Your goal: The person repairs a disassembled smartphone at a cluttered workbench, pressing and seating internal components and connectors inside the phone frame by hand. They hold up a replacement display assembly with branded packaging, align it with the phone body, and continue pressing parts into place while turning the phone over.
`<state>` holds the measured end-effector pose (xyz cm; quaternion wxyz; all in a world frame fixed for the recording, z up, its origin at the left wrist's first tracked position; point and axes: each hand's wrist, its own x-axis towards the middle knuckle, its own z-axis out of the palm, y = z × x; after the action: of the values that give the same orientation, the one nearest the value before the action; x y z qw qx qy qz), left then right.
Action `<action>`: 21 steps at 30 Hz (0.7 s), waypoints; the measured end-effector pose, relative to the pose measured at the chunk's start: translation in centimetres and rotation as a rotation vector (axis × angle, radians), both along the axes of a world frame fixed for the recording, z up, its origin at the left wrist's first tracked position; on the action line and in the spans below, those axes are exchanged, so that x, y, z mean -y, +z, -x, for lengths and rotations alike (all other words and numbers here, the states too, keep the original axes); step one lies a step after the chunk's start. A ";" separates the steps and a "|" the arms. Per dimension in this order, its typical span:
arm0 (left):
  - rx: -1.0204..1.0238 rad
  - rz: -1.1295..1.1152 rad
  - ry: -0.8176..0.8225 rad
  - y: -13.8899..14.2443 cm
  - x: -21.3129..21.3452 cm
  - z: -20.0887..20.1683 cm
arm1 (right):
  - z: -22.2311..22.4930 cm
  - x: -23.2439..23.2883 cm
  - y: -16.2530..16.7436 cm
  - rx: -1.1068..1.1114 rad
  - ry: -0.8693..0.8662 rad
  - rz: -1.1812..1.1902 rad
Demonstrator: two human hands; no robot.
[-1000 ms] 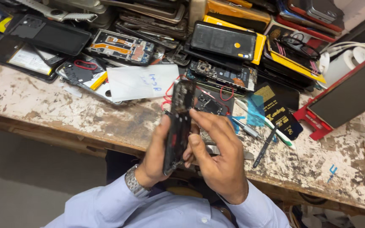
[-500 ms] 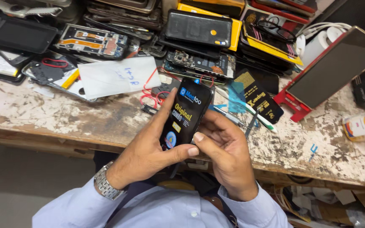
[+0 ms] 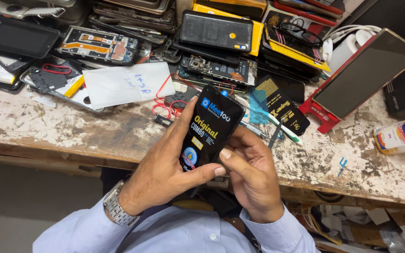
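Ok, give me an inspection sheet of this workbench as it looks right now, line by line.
Surface: worn workbench, paint flaked and stained.
Job's things: black phone display panel with a printed film on its face, held upright above the bench edge.
Clutter: opened phones, black phone case, white paper sheet, tweezers, toothbrush, small bottle, propped tablet, eyeglasses.
Grippers: left hand wraps the panel from its side; right hand supports it, thumb on the lower edge.
Cables: thin red wires, white cable.
Surroundings: paper scraps below the bench.
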<state>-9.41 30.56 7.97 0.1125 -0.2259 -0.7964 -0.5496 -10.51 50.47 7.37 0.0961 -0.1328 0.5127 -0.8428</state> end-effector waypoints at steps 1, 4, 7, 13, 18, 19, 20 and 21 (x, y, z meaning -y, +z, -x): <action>0.007 0.009 0.006 0.0 0.0 0.0 | 0.0 0.0 -0.1 0.007 0.003 0.010; 0.009 0.018 0.007 0.2 0.0 0.2 | 0.2 -0.1 -0.3 0.032 0.008 0.015; 0.007 0.028 0.019 0.5 0.0 0.4 | 0.6 -0.2 -0.5 0.038 0.020 0.031; 0.026 0.028 0.028 1.1 -0.2 0.5 | 0.8 -0.4 -1.0 0.033 0.011 0.053; -0.026 0.057 0.040 1.5 -0.4 0.5 | 0.8 -0.7 -1.5 0.025 -0.003 0.073; -0.036 0.061 0.046 1.6 -0.5 0.5 | 0.8 -0.7 -1.6 0.027 -0.008 0.073; -0.029 0.063 0.045 1.7 -0.5 0.5 | 0.8 -0.8 -1.6 0.030 -0.013 0.074; -0.022 0.064 0.044 1.9 -0.5 0.5 | 0.8 -0.8 -1.7 0.027 -0.012 0.091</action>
<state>-9.86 31.09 9.82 0.1259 -0.2179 -0.8170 -0.5188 -11.27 51.26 5.68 0.0916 -0.1226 0.4734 -0.8674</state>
